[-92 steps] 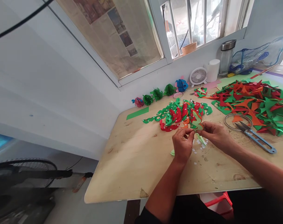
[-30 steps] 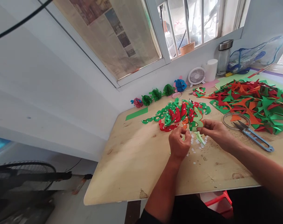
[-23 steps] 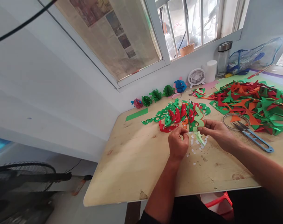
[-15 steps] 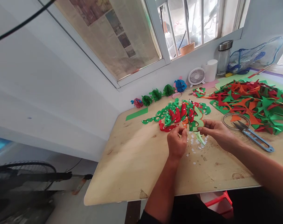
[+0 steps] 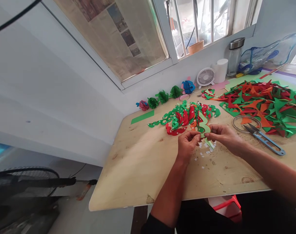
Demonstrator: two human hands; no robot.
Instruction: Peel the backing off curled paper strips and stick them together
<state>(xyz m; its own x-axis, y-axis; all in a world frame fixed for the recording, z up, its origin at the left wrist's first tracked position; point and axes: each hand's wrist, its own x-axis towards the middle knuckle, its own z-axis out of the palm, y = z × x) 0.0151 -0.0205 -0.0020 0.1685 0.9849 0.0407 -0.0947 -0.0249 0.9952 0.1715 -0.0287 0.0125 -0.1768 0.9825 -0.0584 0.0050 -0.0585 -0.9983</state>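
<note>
Both my hands grip a light green paper cutout [image 5: 204, 124] with a wavy edge. My left hand [image 5: 188, 143] pinches its lower left end. Thumb and fingers of my right hand [image 5: 222, 136] are closed on its lower right side. Just beyond lies a bunch of green and red paper cutouts [image 5: 185, 117], many dotted with small white squares. Under my hands, small white paper bits [image 5: 203, 155] and a pale green scrap [image 5: 208, 143] are scattered on the wooden table [image 5: 135, 165].
Thread snips [image 5: 267, 139] and a roll of clear tape [image 5: 235, 122] lie right of my hands. Behind them is a heap of red, orange and green paper scraps [image 5: 264, 104]. Paper ornaments [image 5: 163, 96], a small white fan [image 5: 205, 77] and a glass bottle [image 5: 234, 60] line the wall.
My left hand has moved right and now pinches the light green cutout's lower end. My right hand keeps its grip, and the cutout has shifted slightly left.
</note>
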